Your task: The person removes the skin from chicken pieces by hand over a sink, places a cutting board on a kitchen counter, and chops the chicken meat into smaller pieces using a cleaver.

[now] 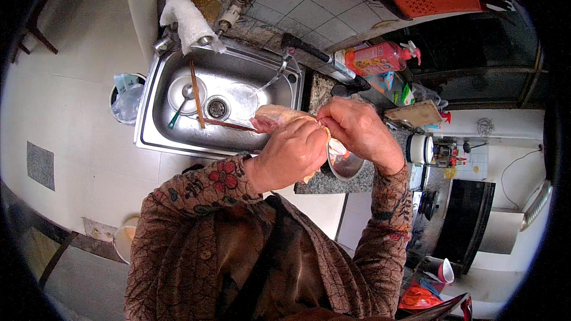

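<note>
Left hand (295, 150) wrapped round raw meat (273, 116); right hand (358, 132) pinching meat's right part, thumb against fingertips; hands nearly touching. Meat up in air, left end over sink's (239, 89) right side. Metal bowl (350, 170) below right hand, on desk (315, 187). In sink: dish (177, 90), spoon (188, 92), chopsticks (197, 100). Pink bottle (376, 58) beyond.

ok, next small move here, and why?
Probably a short rightward pull by the bare right hand: its fingers are bunched at one end of the pale pink raw meat, the bare left hand grips it farther along, and the round grey metal bowl sits close by.
</note>
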A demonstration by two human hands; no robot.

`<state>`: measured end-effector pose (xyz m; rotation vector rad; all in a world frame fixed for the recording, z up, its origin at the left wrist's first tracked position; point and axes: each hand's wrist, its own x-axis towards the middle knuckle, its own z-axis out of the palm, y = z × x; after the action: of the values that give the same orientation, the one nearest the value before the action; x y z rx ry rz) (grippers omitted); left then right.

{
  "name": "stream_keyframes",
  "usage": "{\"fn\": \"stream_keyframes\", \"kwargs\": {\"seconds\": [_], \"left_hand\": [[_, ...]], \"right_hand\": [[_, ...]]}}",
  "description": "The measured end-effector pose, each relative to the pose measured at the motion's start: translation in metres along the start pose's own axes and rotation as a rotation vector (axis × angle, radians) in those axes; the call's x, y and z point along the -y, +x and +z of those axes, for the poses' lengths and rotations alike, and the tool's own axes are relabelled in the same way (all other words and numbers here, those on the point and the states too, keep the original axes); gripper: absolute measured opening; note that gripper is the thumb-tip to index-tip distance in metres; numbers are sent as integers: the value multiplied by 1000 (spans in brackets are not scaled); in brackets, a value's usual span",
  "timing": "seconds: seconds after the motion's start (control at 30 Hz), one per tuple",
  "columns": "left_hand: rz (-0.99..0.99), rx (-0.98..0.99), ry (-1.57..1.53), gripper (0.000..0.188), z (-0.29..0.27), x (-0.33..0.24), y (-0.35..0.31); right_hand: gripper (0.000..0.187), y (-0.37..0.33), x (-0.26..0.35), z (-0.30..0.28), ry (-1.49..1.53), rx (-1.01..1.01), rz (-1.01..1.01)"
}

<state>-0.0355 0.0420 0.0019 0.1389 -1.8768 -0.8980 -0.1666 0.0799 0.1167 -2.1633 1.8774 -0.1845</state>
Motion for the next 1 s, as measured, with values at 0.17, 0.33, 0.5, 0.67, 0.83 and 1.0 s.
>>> {"fn": "stream_keyframes", "kwargs": {"seconds": [0.17, 0.33, 0.5, 0.67, 0.83, 1.0], "left_hand": [[44, 2, 8, 18, -6, -1, -1], [49, 6, -5, 17, -13, 2, -1], [55, -39, -33, 18, -12, 6, -1], [85, 44, 13, 22, -15, 12, -5], [168, 44, 67, 21, -17, 16, -4], [94, 88, 28, 23, -22, 21, -4]], "right_hand": [[10, 0, -10, 2, 17, 8, 67], [10, 2, -17, 0, 136, -22, 141], [7, 9, -9, 1, 150, 4, -43], [8, 16, -11, 4, 21, 81, -151], [8, 18, -14, 5, 43, 67, -134], [6, 18, -26, 15, 116, -87, -37]]}}
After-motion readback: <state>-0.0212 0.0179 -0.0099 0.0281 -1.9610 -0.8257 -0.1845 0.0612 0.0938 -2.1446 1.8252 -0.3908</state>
